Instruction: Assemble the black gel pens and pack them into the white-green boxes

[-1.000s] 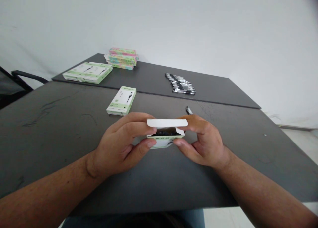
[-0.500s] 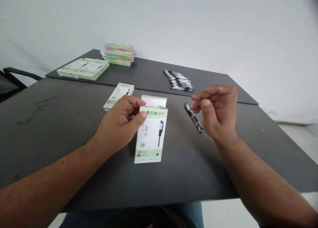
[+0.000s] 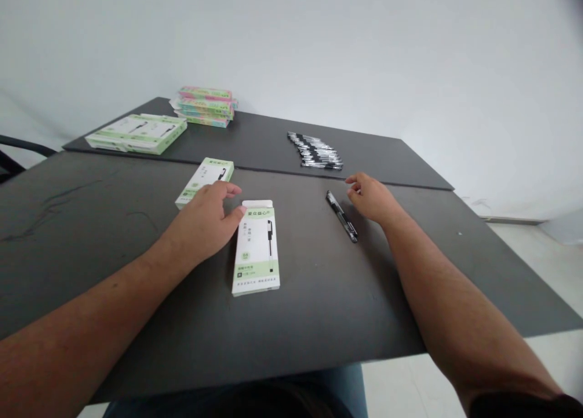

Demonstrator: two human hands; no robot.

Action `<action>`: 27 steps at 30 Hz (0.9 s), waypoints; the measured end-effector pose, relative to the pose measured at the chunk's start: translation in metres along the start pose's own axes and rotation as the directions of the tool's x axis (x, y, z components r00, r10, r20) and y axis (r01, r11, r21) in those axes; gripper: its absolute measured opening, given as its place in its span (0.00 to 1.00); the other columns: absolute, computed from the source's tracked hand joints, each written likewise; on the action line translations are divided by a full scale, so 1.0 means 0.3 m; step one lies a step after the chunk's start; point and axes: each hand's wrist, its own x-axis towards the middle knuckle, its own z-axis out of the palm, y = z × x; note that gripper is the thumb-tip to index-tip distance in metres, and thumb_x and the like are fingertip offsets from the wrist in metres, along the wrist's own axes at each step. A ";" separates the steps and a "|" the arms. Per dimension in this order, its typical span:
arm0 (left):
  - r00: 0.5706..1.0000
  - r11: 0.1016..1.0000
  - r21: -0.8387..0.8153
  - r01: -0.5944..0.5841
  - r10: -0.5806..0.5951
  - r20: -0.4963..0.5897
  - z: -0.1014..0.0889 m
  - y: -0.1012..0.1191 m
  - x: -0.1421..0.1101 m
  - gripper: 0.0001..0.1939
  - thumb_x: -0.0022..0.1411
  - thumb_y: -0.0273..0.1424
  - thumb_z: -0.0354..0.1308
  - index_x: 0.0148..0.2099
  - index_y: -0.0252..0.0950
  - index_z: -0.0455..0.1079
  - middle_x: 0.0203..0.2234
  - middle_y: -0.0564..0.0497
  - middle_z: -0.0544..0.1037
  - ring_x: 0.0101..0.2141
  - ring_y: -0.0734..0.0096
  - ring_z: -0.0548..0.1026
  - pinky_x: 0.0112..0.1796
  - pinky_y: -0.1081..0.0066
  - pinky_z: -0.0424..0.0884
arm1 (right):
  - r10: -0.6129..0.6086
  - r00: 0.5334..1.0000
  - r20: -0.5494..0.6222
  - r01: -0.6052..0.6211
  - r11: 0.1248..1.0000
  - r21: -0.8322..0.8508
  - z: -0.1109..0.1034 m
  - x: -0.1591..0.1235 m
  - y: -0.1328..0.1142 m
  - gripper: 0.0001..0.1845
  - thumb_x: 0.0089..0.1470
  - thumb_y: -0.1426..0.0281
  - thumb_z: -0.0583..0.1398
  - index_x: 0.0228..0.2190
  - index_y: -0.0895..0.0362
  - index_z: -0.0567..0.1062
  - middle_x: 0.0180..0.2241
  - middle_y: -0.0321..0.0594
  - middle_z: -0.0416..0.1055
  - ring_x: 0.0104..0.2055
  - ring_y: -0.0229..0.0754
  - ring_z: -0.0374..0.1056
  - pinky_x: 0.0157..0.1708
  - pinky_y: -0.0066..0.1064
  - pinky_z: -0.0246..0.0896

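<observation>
A white and green pen box (image 3: 257, 248) lies flat before me, its end flap sticking out at the far end. My left hand (image 3: 207, 214) is open at the box's upper left corner, the thumb at its edge. Partly behind that hand lies a second pen box (image 3: 204, 178). My right hand (image 3: 370, 196) is open, fingers apart and slightly curled, holding nothing. Just left of it, black pens (image 3: 341, 216) lie side by side on the dark table. Farther off is a row of several black and clear pens (image 3: 315, 150).
Flat green and white boxes (image 3: 139, 132) lie at the back left. Beside them stands a stack of colourful boxes (image 3: 204, 107). A seam crosses the dark table (image 3: 291, 327) between its near and far parts. A black chair arm (image 3: 27, 143) shows at the left edge.
The pen box has gone from tilted up in my left hand to flat on the table, and that hand has loosened. My right hand has moved forward, beyond the near pens.
</observation>
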 end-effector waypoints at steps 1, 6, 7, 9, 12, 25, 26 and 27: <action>0.998 0.999 0.033 -0.042 0.044 -0.037 -0.007 0.003 -0.003 0.23 0.68 0.42 0.60 0.60 0.36 0.75 0.55 0.36 0.83 0.47 0.49 0.82 0.58 0.46 0.79 | -0.011 1.000 -0.007 0.011 1.000 -0.007 0.004 0.006 0.002 0.21 0.69 0.70 0.60 0.60 0.60 0.80 0.52 0.53 0.86 0.51 0.53 0.82 0.56 0.40 0.74; 0.986 0.990 0.003 -0.141 0.141 -0.090 -0.013 0.033 -0.020 0.21 0.70 0.40 0.59 0.59 0.35 0.76 0.48 0.39 0.82 0.49 0.48 0.81 0.60 0.48 0.78 | -0.107 0.994 -0.006 0.107 0.992 -0.061 0.009 0.094 -0.016 0.23 0.69 0.72 0.60 0.62 0.59 0.82 0.55 0.51 0.86 0.55 0.53 0.82 0.63 0.42 0.73; 0.984 0.989 -0.002 -0.150 0.149 -0.093 -0.012 0.036 -0.022 0.21 0.70 0.39 0.59 0.59 0.35 0.76 0.47 0.39 0.82 0.49 0.48 0.81 0.60 0.48 0.78 | -0.129 0.992 -0.003 0.128 0.989 -0.078 0.010 0.126 -0.023 0.24 0.68 0.73 0.61 0.62 0.58 0.82 0.57 0.51 0.86 0.57 0.53 0.81 0.65 0.42 0.72; 0.982 0.987 -0.007 -0.161 0.159 -0.097 -0.010 0.037 -0.022 0.21 0.69 0.39 0.59 0.59 0.34 0.76 0.46 0.40 0.82 0.48 0.49 0.80 0.60 0.47 0.78 | -0.165 0.986 0.002 0.164 0.980 -0.116 0.015 0.197 -0.038 0.24 0.68 0.73 0.61 0.62 0.58 0.83 0.59 0.52 0.84 0.62 0.55 0.79 0.68 0.43 0.70; 0.981 0.986 -0.009 -0.166 0.164 -0.099 -0.009 0.032 -0.022 0.22 0.69 0.40 0.59 0.59 0.34 0.76 0.47 0.39 0.81 0.48 0.50 0.80 0.59 0.48 0.78 | -0.195 0.981 0.014 0.194 0.965 -0.176 0.033 0.302 -0.052 0.26 0.68 0.72 0.61 0.64 0.60 0.82 0.63 0.56 0.82 0.68 0.59 0.75 0.72 0.46 0.65; 0.989 0.989 -0.011 -0.147 0.147 -0.017 -0.006 0.027 -0.030 0.22 0.69 0.39 0.58 0.60 0.34 0.77 0.51 0.38 0.80 0.46 0.51 0.80 0.59 0.48 0.79 | -0.289 0.945 0.151 0.323 0.899 -0.297 0.146 0.430 -0.028 0.28 0.72 0.72 0.56 0.68 0.61 0.77 0.68 0.59 0.76 0.72 0.58 0.69 0.76 0.46 0.58; 0.990 0.990 -0.015 -0.144 0.143 -0.013 -0.006 0.028 -0.030 0.22 0.69 0.39 0.58 0.60 0.34 0.77 0.52 0.38 0.80 0.46 0.51 0.80 0.59 0.47 0.79 | -0.296 0.942 0.156 0.331 0.896 -0.296 0.146 0.429 -0.027 0.28 0.72 0.72 0.56 0.69 0.62 0.76 0.68 0.59 0.75 0.73 0.58 0.68 0.76 0.46 0.57; 0.990 0.990 -0.019 -0.141 0.141 -0.007 -0.007 0.029 -0.031 0.22 0.69 0.39 0.58 0.60 0.35 0.77 0.52 0.38 0.81 0.46 0.50 0.81 0.59 0.47 0.79 | -0.300 0.941 0.156 0.335 0.895 -0.296 0.146 0.427 -0.027 0.29 0.72 0.71 0.56 0.70 0.62 0.75 0.68 0.60 0.75 0.73 0.59 0.67 0.77 0.46 0.56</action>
